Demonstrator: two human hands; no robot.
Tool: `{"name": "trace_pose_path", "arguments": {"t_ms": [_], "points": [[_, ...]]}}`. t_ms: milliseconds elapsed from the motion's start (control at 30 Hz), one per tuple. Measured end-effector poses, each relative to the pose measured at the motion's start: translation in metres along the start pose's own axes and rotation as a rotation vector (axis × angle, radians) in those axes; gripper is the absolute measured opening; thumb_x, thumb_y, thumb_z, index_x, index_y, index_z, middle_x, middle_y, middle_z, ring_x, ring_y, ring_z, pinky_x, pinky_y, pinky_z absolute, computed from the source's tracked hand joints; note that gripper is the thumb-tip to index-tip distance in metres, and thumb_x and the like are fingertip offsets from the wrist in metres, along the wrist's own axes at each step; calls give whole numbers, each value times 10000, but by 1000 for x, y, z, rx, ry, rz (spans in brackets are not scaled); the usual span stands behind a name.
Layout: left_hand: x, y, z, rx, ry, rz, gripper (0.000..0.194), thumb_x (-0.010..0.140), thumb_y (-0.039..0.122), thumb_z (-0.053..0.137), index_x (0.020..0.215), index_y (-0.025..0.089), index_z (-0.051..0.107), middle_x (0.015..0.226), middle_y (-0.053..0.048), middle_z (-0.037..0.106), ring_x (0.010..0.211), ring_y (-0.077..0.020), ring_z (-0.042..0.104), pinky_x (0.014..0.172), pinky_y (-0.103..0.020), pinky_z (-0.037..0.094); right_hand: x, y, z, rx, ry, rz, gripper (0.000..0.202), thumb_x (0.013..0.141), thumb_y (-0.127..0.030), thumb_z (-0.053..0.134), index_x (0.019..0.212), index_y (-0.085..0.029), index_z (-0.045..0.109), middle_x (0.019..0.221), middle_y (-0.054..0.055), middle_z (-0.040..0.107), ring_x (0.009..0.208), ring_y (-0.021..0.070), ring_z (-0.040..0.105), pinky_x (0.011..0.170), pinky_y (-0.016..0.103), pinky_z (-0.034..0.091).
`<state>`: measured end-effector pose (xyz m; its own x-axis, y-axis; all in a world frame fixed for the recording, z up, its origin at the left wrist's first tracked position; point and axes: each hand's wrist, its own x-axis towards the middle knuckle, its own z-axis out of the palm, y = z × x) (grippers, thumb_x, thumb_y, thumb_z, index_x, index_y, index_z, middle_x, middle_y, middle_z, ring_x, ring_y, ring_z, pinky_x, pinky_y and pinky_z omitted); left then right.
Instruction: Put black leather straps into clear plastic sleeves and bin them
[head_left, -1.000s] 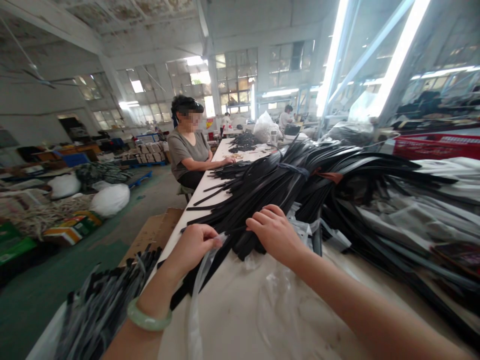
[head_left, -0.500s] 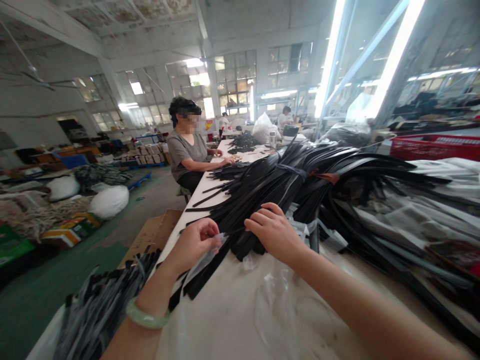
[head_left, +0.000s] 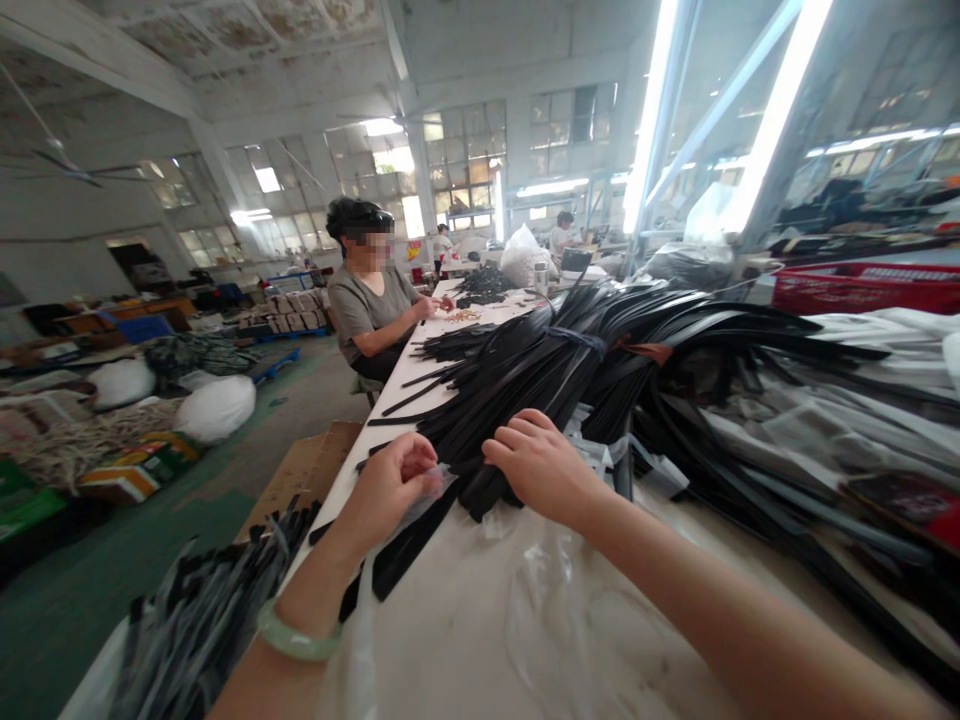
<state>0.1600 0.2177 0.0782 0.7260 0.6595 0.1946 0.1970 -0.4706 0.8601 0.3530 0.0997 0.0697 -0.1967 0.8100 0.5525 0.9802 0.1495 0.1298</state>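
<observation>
My left hand (head_left: 391, 488) pinches the open end of a long clear plastic sleeve (head_left: 366, 600), which trails down over the table toward me. To its right, my right hand (head_left: 546, 468) has its fingers curled on a black strip; the fingertips hide most of the grip. Between and beyond both hands spreads a big pile of flat black strips (head_left: 502, 385), their ends pointing toward me. A dark blue tie (head_left: 576, 341) binds the bundle farther back. A pale green bangle (head_left: 298, 634) circles my left wrist.
Sleeved black strips (head_left: 217, 610) hang at the table's left edge. Thin clear plastic (head_left: 555, 610) lies on the white table (head_left: 450, 640). A co-worker (head_left: 371, 300) sits along the left side. A red crate (head_left: 862, 287) and white sheeting (head_left: 795, 430) are at right.
My hands have barely moved, and the right one is slightly nearer the left. The co-worker's hands have come together above the table. The view has shifted a little.
</observation>
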Motion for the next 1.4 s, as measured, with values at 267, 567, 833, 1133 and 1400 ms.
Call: {"name": "trace_pose_path", "arguments": {"t_ms": [267, 567, 833, 1133, 1400], "points": [[-6, 7, 26, 44, -118, -7, 324, 679, 164, 599, 1002, 185, 584, 767, -13, 692, 731, -170, 648, 668, -252, 465, -1, -19, 0, 40, -131, -113, 69, 844, -181, 501, 787, -179, 540, 717, 27, 567, 708, 166, 491, 777, 338, 280], [-5, 2, 31, -42, -124, -167, 500, 680, 244, 663, 1146, 175, 495, 715, -21, 715, 679, -202, 672, 615, -274, 458, -7, 27, 6, -2, -26, 141, 201, 909, -280, 472, 752, -188, 557, 771, 34, 604, 889, 198, 509, 1041, 460, 131], [-7, 5, 41, -88, -134, -153, 549, 643, 201, 690, 1154, 165, 493, 725, -25, 722, 735, -216, 687, 684, -288, 476, -4, -7, 7, 163, -105, -78, 197, 899, -269, 485, 739, -195, 574, 745, 12, 598, 848, 175, 493, 1032, 447, 146], [-7, 10, 41, -8, -82, -157, 521, 648, 199, 678, 1142, 180, 515, 700, -10, 718, 713, -218, 685, 691, -299, 478, -5, 9, 3, 80, -80, 6, 148, 881, -230, 497, 764, -192, 579, 763, 19, 591, 908, 191, 479, 1051, 468, 120], [-8, 6, 45, -38, -73, -152, 551, 623, 213, 716, 1140, 179, 528, 717, -8, 713, 701, -205, 675, 671, -290, 473, -6, 22, -3, 52, -52, 97, 134, 889, -232, 488, 792, -201, 575, 800, 24, 605, 953, 203, 483, 1065, 488, 50]]}}
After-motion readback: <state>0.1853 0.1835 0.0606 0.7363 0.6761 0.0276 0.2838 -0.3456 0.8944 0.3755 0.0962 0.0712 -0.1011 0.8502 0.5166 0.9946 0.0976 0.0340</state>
